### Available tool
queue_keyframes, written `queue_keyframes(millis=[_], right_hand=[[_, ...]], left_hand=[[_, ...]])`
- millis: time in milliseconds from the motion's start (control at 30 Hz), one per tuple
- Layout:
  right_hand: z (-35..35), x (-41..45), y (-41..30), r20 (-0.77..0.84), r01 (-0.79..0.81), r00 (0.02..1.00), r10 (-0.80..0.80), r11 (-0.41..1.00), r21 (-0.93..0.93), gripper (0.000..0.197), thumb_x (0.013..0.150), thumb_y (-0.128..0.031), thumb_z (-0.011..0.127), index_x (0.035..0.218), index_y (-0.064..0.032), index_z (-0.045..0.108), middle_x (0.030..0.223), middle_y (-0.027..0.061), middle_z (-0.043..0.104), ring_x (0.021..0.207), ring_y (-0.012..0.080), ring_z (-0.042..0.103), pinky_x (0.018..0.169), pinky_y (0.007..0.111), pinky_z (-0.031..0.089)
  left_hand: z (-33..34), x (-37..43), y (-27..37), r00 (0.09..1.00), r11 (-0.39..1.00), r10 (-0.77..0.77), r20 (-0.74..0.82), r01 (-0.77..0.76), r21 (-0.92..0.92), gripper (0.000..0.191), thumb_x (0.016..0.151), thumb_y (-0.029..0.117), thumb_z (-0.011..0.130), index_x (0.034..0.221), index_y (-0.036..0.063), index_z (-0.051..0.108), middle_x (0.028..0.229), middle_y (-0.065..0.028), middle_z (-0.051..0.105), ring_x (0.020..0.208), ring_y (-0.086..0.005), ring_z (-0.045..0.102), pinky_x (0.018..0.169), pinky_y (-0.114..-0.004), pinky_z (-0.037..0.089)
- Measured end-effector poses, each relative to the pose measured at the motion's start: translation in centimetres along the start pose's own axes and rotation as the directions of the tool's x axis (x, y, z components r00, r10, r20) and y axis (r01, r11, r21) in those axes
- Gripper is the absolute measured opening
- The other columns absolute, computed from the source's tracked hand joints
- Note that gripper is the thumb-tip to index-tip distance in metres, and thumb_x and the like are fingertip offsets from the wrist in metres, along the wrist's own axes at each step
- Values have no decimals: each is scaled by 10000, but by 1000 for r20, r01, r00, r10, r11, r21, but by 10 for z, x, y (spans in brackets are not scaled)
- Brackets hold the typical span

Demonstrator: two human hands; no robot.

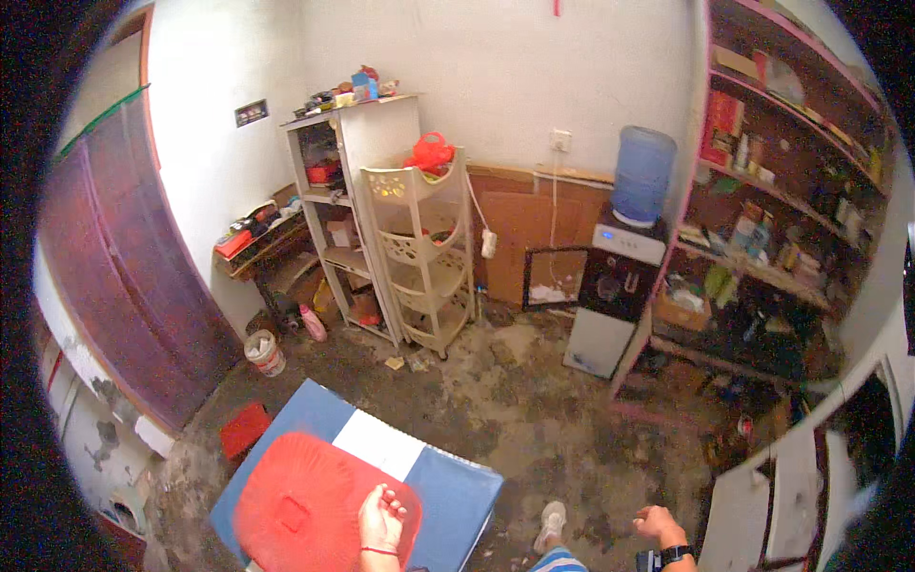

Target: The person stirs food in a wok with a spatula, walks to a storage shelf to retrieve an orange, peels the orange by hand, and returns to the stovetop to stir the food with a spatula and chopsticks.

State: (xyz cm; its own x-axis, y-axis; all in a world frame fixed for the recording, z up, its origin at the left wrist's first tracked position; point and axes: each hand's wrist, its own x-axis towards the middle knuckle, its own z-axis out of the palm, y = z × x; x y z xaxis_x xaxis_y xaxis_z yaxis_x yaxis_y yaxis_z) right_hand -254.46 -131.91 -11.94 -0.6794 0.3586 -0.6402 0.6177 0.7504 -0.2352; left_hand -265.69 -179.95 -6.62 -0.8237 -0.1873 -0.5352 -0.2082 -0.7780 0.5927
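Observation:
A low table with a blue and white top (457, 482) stands before me. On it lies a red ribbed plastic cover or upturned basket (293, 493) with rounded corners and a small raised square in its middle. My left hand (383, 513), with a thin red cord at the wrist, is over the right part of the red plastic, palm up and fingers loosely bent. Whether it touches the plastic is unclear. Off to the right of the table hangs my right hand (656, 523), fingers curled, a dark watch (675, 553) on its wrist. I see nothing in either hand.
Along the back wall stand a beige plastic rack (422, 279), a grey shelf unit (379, 129) and a water dispenser (607, 286). Crowded shelves (758, 268) line the right. A white bucket (264, 354) and a red object (244, 430) sit on the stained floor (500, 400).

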Motion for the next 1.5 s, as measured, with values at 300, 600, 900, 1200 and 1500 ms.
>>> queue_keyframes(millis=[300, 600, 900, 1200, 1500], right_hand=[[-201, 144, -98, -362, 372, 856, -370, 926, -67, 370, 759, -241, 589, 1051, -15, 593, 1002, 189, 607, 967, 329, 567, 844, 379, 448], [-259, 238, -271, -70, 796, 594, -801, 598, -92, 381, 803, -279, 561, 1085, -24, 572, 998, 173, 610, 925, 303, 589, 808, 366, 465], [-349, 310, -428, -109, 935, 344, -933, 351, -54, 388, 813, -277, 560, 1112, -30, 550, 1025, 189, 590, 901, 325, 586, 813, 384, 464], [-416, 388, -613, -269, 932, 235, -934, 138, 335, 397, 810, -176, 588, 1174, -39, 511, 1004, 134, 609, 821, 180, 603, 719, 299, 485], [-496, 464, -816, -543, 974, 0, -840, -123, 190, 743, 769, -60, 614, 1372, -37, 180, 1308, 193, 338, 787, 179, 555, 608, 242, 478]], left_hand=[[175, 91, -24, 989, 992, 103, 109, -95, -80, 110, 862, 196, 524, 882, 94, 559, 717, -6, 550, 593, -131, 486, 548, -278, 421], [202, 168, 3, 971, 965, 227, -77, -235, -119, 93, 840, 210, 551, 856, 119, 564, 680, 11, 542, 582, -116, 486, 525, -267, 400], [310, 299, 71, 937, 903, 347, -28, -342, -260, 106, 849, 209, 544, 885, 109, 555, 705, 13, 528, 582, -103, 446, 540, -255, 380], [413, 348, 142, 862, 860, 476, 173, -497, 112, 177, 910, 177, 457, 1001, 37, 516, 784, -49, 551, 626, -115, 500, 561, -255, 436], [469, 389, 239, 630, 494, 768, 113, -695, 523, 188, 911, 204, 463, 1011, 48, 497, 743, -15, 529, 588, -62, 474, 522, -184, 406]])
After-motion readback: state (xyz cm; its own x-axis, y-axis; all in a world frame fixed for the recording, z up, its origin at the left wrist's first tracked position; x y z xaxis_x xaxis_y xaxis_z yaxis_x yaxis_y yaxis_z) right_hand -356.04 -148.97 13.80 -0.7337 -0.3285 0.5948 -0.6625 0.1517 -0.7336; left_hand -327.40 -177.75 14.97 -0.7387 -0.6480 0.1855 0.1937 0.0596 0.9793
